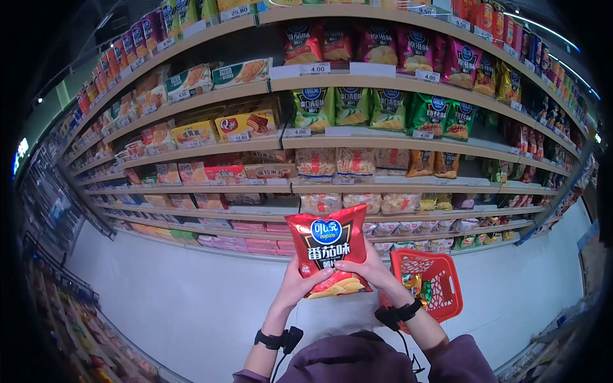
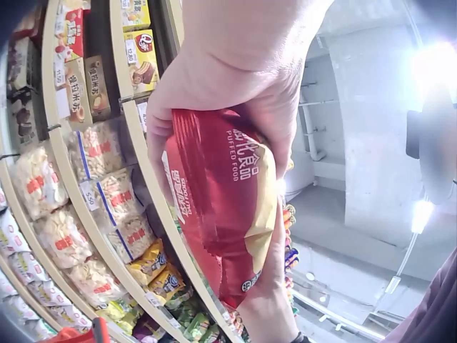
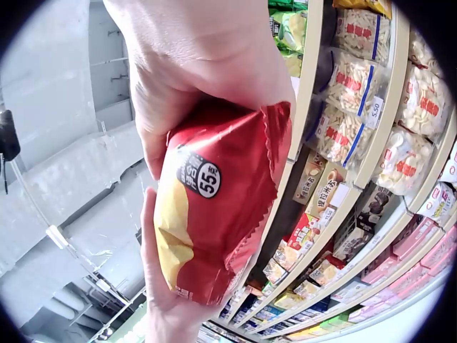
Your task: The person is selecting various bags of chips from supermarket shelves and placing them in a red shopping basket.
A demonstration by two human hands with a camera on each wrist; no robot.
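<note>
A red bag of tomato-flavour potato chips (image 1: 327, 250) is held upright in front of the body, its printed face towards the head camera. My left hand (image 1: 298, 282) grips its lower left side, thumb across the front. On the lower right side, my right hand (image 1: 371, 269) holds it the same way, the two thumbs nearly meeting. From the left wrist, the bag's crimped side seam (image 2: 191, 171) shows under the palm, and fingers pass behind it. The right wrist view shows the bag's other side (image 3: 221, 186), bulging, with a 55 mark near the bottom.
A red shopping basket (image 1: 454, 290) with several snack packets inside stands on the floor to the right. Ahead runs a long curved-looking shelf unit (image 1: 383, 142) with bagged chips, boxed biscuits and price tags. Chip tubes (image 1: 145, 29) line the top shelf. More shelving (image 1: 76, 319) stands at lower left.
</note>
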